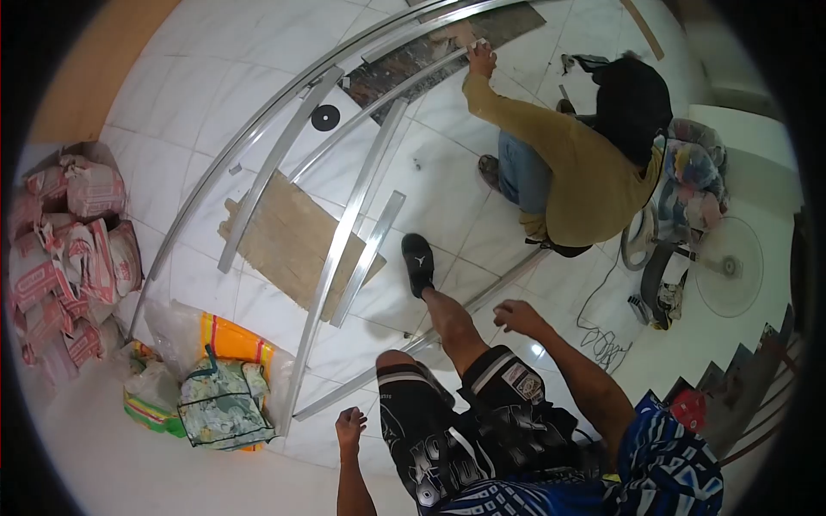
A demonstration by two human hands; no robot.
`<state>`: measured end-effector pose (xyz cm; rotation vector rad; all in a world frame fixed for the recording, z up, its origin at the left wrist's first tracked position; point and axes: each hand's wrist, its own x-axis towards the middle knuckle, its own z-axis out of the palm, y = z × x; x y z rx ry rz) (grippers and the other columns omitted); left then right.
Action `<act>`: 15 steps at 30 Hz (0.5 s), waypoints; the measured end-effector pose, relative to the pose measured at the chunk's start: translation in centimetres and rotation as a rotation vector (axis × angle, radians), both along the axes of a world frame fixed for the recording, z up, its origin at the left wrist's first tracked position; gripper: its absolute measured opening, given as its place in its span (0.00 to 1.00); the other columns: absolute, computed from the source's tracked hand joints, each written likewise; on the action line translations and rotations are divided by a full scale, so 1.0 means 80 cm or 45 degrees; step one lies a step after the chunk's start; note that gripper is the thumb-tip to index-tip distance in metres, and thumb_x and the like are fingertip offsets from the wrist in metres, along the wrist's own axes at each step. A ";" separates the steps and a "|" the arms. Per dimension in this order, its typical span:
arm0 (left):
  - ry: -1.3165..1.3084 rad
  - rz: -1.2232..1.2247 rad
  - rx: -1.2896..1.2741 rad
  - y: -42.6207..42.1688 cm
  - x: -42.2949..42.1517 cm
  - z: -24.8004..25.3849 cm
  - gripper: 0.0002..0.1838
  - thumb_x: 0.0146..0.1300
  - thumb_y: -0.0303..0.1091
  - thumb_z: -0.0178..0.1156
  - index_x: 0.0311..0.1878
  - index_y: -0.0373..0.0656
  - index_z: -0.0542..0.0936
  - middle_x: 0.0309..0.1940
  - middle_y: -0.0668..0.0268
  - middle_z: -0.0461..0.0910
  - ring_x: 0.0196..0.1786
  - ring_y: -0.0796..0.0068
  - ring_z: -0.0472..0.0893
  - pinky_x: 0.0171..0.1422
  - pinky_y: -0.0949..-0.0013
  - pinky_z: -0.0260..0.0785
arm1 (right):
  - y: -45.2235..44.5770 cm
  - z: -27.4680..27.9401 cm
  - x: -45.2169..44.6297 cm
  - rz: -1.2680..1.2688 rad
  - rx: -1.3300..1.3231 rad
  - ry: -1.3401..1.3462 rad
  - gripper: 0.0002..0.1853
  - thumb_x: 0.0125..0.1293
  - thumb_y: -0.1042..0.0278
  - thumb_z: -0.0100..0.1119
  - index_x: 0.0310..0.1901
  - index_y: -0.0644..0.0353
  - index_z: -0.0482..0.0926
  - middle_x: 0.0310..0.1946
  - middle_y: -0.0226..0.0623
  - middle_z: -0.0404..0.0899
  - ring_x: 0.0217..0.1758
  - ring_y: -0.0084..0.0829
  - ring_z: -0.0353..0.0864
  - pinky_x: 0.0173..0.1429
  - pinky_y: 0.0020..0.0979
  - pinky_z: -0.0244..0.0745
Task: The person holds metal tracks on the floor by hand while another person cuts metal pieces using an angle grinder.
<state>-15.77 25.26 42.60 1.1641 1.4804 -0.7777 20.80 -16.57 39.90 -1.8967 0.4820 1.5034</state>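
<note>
My left hand (350,426) hangs beside my left knee, fingers loosely curled and slightly apart, with nothing visible in it. Closest to it is the end of a metal bar (379,378) lying on the tiles beneath my legs. My right hand (520,319) hovers to the right of my knee, fingers loosely bent and apart; a tiny pale spot shows near the fingertips, too small to name. Several metal bars lie ahead, among them a long one (348,225) and a short channel (368,258), both crossing a brown board (288,236).
A crouching co-worker (594,172) reaches one hand to a metal bar near a dark board (413,64). A black disc (325,118) rests on the tiles. Red-white sacks (73,258), a patterned bag (225,404), a fan (729,265) and a loose cord (602,344) surround the floor.
</note>
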 end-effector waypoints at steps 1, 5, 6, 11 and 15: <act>-0.027 -0.027 0.047 0.010 0.022 0.002 0.24 0.76 0.47 0.60 0.60 0.34 0.77 0.48 0.54 0.85 0.47 0.62 0.88 0.47 0.60 0.82 | 0.017 0.008 0.032 0.031 -0.004 -0.037 0.20 0.76 0.58 0.57 0.53 0.70 0.81 0.42 0.44 0.88 0.43 0.32 0.89 0.45 0.34 0.86; -0.139 -0.069 0.221 0.063 0.089 0.014 0.22 0.77 0.45 0.59 0.57 0.32 0.79 0.44 0.55 0.86 0.43 0.64 0.89 0.40 0.64 0.82 | 0.070 0.016 0.107 0.049 0.050 -0.125 0.19 0.76 0.58 0.57 0.52 0.70 0.82 0.39 0.42 0.88 0.41 0.30 0.88 0.43 0.33 0.85; -0.176 -0.059 0.252 0.079 0.110 0.023 0.22 0.77 0.44 0.59 0.57 0.32 0.79 0.43 0.55 0.86 0.43 0.64 0.89 0.40 0.65 0.82 | 0.082 0.011 0.117 0.030 0.047 -0.142 0.19 0.75 0.58 0.57 0.50 0.69 0.83 0.37 0.41 0.88 0.38 0.29 0.87 0.41 0.33 0.84; -0.142 -0.302 0.370 0.179 0.166 0.004 0.17 0.75 0.40 0.59 0.52 0.33 0.82 0.39 0.58 0.87 0.38 0.67 0.88 0.39 0.66 0.81 | 0.129 0.005 0.149 -0.021 0.034 -0.151 0.19 0.74 0.59 0.57 0.51 0.69 0.82 0.37 0.41 0.87 0.38 0.28 0.87 0.41 0.33 0.84; -0.166 -0.498 0.414 0.290 0.236 -0.059 0.17 0.72 0.40 0.60 0.47 0.32 0.83 0.33 0.56 0.87 0.35 0.65 0.87 0.40 0.61 0.79 | 0.147 0.007 0.139 -0.242 -0.058 -0.066 0.19 0.75 0.62 0.56 0.56 0.69 0.80 0.42 0.42 0.87 0.44 0.31 0.88 0.46 0.33 0.86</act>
